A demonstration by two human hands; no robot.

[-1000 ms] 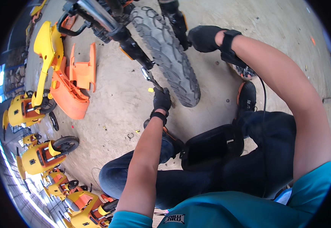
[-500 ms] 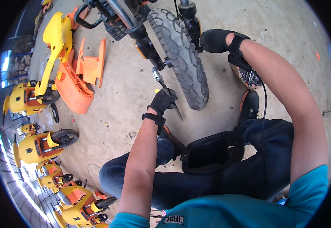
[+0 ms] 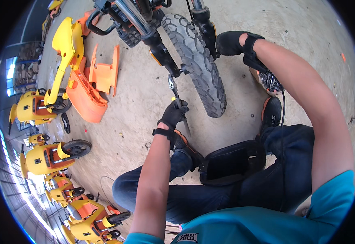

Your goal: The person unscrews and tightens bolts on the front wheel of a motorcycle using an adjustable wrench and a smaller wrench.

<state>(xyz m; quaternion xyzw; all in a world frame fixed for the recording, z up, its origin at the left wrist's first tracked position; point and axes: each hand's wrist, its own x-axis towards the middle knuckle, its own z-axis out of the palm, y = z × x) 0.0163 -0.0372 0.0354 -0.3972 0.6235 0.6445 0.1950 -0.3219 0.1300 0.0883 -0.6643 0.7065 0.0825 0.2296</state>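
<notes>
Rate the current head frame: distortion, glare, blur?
Head view, overall: strong fisheye, black surround; head view, left: window blown out; head view, centre: bright highlights on the chrome fork tube and ratchet wrench, tyre tread readable, left grip dark, low in detail.

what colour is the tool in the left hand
Silvery grey: the tool shows in the head view.

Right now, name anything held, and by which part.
The black-gloved left hand holds a silver metal ratchet wrench by its handle; for the black-gloved right hand, it cannot be told.
</notes>
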